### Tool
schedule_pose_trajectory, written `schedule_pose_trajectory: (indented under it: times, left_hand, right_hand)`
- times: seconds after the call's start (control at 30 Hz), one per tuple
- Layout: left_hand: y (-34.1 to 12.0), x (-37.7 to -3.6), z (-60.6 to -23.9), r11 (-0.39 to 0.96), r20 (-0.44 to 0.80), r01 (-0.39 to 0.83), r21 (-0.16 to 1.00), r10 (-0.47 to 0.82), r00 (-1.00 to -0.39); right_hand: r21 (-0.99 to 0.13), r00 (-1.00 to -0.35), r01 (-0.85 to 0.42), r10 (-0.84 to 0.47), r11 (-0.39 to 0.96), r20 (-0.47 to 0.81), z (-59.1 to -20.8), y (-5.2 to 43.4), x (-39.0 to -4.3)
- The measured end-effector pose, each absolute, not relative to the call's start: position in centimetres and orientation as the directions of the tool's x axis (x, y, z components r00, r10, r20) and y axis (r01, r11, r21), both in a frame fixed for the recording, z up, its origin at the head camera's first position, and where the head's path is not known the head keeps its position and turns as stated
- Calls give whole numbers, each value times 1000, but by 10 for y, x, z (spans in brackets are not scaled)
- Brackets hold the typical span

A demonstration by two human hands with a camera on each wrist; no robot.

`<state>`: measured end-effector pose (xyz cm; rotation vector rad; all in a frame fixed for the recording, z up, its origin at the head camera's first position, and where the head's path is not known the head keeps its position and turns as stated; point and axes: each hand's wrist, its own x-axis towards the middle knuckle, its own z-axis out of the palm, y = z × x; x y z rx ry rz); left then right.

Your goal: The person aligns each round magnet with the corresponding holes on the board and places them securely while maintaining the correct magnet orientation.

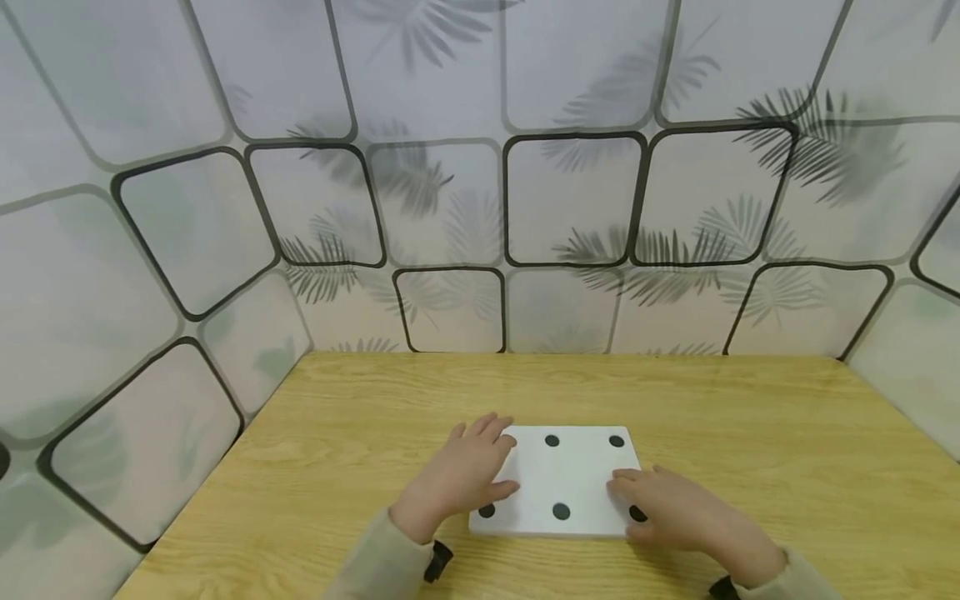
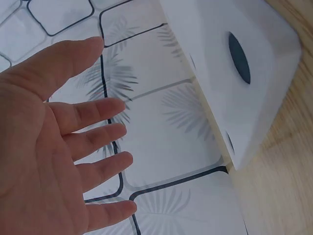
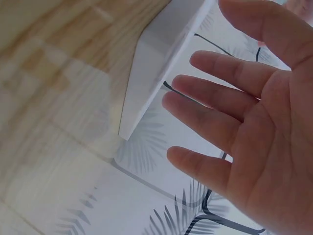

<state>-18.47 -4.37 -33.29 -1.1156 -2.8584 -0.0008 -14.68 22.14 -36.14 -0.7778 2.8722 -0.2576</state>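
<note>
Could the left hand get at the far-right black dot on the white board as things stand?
Probably yes. The left hand is open at the white board's left edge, and the far-right dot lies uncovered. The right hand sits nearer the person, off that path.

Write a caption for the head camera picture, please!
Two open hands, left hand and right hand, over a white board with black dots on a wooden table.

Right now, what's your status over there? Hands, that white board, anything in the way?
Left hand open, over the white board's left edge. Right hand open, over its right side. Board flat on the wooden table, black dots up. Nothing in the way.
</note>
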Motion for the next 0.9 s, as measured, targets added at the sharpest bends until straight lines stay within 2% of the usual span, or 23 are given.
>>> schedule_pose_trajectory:
  times: [0.3,0.47,0.67,0.9]
  left_hand:
    - [-40,-183,-329,779,116,627,-26,625,-772]
    - [-38,-185,-326,789,140,614,7,608,-782]
    - [-30,-188,-318,791,157,610,44,598,-786]
    - [-22,-187,-314,808,176,589,31,576,-799]
  right_hand:
    - [-170,-805,-589,-591,790,42,-349,220,-151]
    - [-175,-820,-571,-566,802,83,-333,213,-156]
    - [-46,-825,-537,-513,842,239,-313,198,-161]
    - [-22,-820,-508,-475,861,319,-303,189,-161]
